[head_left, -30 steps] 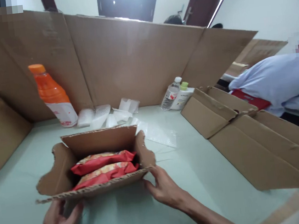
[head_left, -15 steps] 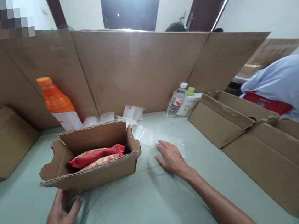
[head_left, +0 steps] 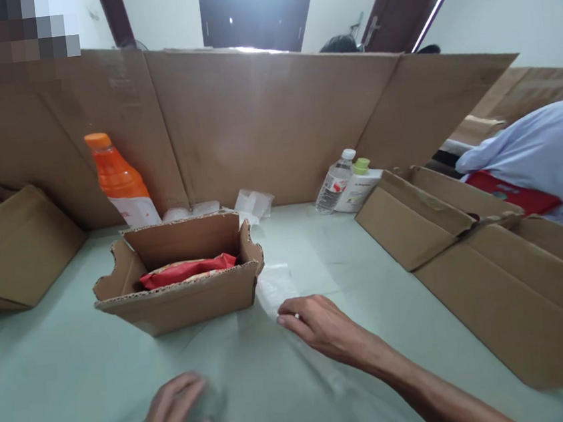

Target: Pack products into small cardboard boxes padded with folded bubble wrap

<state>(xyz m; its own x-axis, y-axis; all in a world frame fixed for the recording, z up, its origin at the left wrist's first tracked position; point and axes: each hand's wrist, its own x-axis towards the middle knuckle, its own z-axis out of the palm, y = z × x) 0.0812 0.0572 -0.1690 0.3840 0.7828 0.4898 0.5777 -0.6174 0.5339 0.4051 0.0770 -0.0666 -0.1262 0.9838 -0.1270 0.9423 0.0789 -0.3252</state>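
Note:
My right hand (head_left: 321, 327) has its fingers closed on the edge of a clear plastic bag (head_left: 275, 285), which lies on the table just right of a small cardboard box (head_left: 186, 311). Inside that box are red and patterned packets (head_left: 187, 270), partly hidden by its front wall. In front of the box, near the bottom edge of the view, my left hand (head_left: 170, 421) is open and slightly blurred, with thumb and fingers apart and nothing between them.
Behind stands a cardboard screen (head_left: 272, 124). Along it are an orange bottle (head_left: 120, 181), crumpled clear plastic (head_left: 255, 203), a water bottle (head_left: 334, 185) and a white bottle with a green cap (head_left: 358, 189). Cardboard boxes flank the pale table (head_left: 76, 367). A person (head_left: 551, 149) is at the right.
My right hand has closed on the plastic bag and drawn it nearer to me. My left hand has left the box's front and moved right and nearer.

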